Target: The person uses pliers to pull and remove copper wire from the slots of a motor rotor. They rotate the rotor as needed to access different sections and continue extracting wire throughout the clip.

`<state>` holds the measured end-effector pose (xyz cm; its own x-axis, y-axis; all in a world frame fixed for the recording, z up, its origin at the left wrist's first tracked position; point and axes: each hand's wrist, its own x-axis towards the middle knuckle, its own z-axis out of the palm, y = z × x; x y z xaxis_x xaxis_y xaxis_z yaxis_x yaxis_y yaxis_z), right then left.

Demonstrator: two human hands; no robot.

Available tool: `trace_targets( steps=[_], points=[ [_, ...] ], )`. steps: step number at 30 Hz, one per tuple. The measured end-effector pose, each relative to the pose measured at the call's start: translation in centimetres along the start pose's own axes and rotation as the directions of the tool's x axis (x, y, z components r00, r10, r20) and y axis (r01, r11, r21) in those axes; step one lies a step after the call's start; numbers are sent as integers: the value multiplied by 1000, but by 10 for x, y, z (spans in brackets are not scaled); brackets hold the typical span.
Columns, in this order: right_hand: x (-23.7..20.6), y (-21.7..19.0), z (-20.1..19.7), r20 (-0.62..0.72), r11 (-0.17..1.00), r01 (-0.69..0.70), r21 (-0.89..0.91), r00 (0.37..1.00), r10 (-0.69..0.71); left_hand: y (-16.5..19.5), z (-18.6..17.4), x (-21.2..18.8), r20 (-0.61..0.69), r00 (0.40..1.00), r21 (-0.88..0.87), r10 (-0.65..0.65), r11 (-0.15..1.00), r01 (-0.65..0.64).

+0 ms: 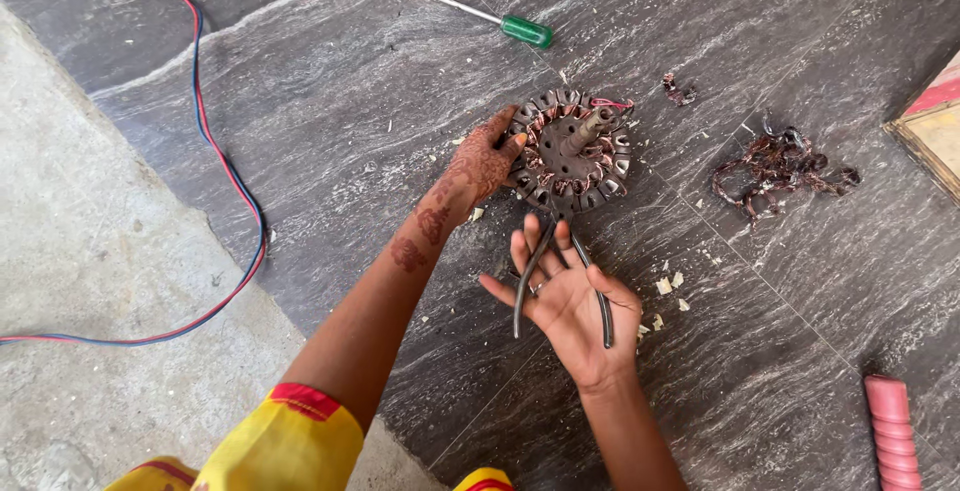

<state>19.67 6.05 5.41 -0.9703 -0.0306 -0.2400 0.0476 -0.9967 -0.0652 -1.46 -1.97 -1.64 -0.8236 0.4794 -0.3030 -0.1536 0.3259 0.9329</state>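
A round motor stator (575, 151) with copper windings and a centre shaft lies on the dark stone floor (340, 101). My left hand (480, 163) rests on its left rim, fingers gripping the edge. My right hand (565, 301) sits just below the stator, palm up, holding a pair of pliers (560, 271) with dark handles spread apart; the jaws point up at the stator's lower edge.
A green-handled screwdriver (500, 23) lies above the stator. A tangle of removed copper wire (780, 166) sits to the right, with a small scrap (678, 89) nearby. A red and blue cable (225, 161) runs down the left. A pink ribbed handle (890, 431) lies bottom right.
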Motion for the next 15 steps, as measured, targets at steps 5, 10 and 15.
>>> trace_targets(
  steps=[5,10,15],
  points=[
    [14,10,-2,144,998,19,-59,990,-10,3,0,1,44,996,-29,-74,997,75],
    [14,4,-6,77,990,31,-137,997,-21,1,0,2,12,1000,-13,10,1000,-10],
    [15,-8,-5,109,977,15,-211,994,8,1,2,0,49,997,-107,-67,992,72]
  ],
)
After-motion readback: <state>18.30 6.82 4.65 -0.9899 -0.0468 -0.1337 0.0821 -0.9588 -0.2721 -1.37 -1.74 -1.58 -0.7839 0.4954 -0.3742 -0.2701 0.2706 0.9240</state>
